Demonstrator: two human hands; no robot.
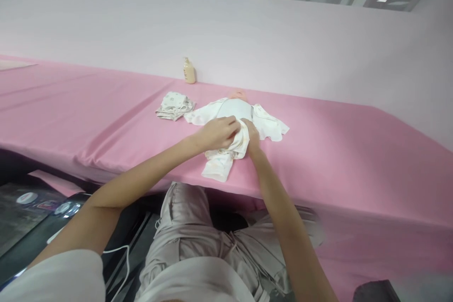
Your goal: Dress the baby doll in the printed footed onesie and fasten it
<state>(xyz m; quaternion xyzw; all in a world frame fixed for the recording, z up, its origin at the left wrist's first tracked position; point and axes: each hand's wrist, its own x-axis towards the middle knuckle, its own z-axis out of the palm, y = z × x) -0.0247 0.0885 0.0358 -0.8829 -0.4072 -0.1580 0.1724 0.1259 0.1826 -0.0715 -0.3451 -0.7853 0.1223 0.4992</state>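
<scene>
So, left hand (221,132) clutching white patterned cloth (241,140), right hand (252,138) touching cloth's right side, can't tell if gripping. Doll (235,108) just beyond; folded cloth (174,105) left.

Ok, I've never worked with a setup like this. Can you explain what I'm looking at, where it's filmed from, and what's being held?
There is no machine here, just a person's two bare hands. The single picture comes from a camera worn on that person's head, looking forward and down. The left hand grips a bunched white cloth; the right hand is against its other side, with some fingers hidden. Just beyond the hands, what looks like a doll lies on a pink sheet, with white sleeves spread out to both sides. To the left of it lies a folded cloth, and farther back, by the pale wall, stands a pump bottle.
</scene>
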